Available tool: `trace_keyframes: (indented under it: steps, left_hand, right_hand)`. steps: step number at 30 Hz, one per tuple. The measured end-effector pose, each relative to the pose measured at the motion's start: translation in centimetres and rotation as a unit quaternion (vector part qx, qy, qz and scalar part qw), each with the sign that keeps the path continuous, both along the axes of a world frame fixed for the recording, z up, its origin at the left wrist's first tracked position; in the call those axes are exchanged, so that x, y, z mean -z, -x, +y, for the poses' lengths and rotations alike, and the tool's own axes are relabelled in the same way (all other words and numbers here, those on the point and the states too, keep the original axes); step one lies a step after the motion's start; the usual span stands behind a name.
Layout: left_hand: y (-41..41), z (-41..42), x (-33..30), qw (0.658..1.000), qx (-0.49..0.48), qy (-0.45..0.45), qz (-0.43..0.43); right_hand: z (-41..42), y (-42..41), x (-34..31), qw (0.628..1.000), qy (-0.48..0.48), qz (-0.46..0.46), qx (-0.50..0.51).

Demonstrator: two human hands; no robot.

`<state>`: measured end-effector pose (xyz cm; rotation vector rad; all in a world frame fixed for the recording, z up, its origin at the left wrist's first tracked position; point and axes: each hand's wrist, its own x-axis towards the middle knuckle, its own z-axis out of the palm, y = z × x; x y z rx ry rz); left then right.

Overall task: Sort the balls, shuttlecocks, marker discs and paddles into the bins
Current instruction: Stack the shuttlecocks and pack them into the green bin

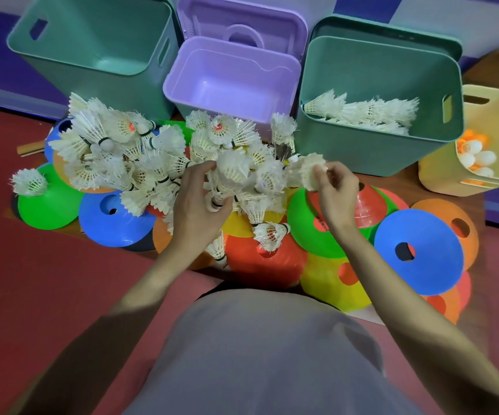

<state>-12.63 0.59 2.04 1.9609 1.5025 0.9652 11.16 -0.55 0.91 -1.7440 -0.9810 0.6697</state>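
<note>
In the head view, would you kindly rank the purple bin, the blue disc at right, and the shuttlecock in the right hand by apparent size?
1. purple bin
2. blue disc, though it lies nearer the camera
3. shuttlecock that the right hand pinches

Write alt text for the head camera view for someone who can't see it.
Both hands grip shuttlecocks from a white pile lying over coloured marker discs: left hand, right hand. Behind, a green bin holds shuttlecocks and a yellow bin holds balls.
</note>
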Motion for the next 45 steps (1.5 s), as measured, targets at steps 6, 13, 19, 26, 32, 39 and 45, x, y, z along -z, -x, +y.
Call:
trace_keyframes:
  steps: [6,13,19,26,32,39,45]
  left_hand:
    - [-2.5,0.0,-0.7,0.998,0.055,0.009,-0.005]
    - [-4.2,0.1,-1.2,0.995,0.086,0.052,-0.014]
    - [-5.1,0.1,-1.4,0.991,0.114,0.073,0.011]
    - [-6.0,0.0,-1.0,0.989,0.124,0.079,0.032]
    - [-6.4,0.3,-0.8,0.99,0.12,0.07,0.036]
    - [-7.3,0.8,-0.9,0.986,0.155,0.061,0.02]
    - [-7.0,0.3,-1.5,0.962,0.262,0.024,0.075]
  right_hand:
    - [-0.1,-2.2,1.1,0.988,0.103,0.043,0.103]
    - [-1.2,-4.0,0.5,0.977,0.171,-0.104,0.07]
    - [-2.0,-4.7,-1.2,0.965,0.118,0.21,0.102]
    - [-3.0,-5.6,-3.4,0.964,0.037,0.243,0.099]
    - [-3.8,-6.3,-6.6,0.972,0.011,0.23,0.044]
    - [-4.0,-6.0,-8.9,0.977,0.081,0.193,-0.052]
    - [-3.4,-5.6,-9.0,0.979,0.158,0.097,-0.086]
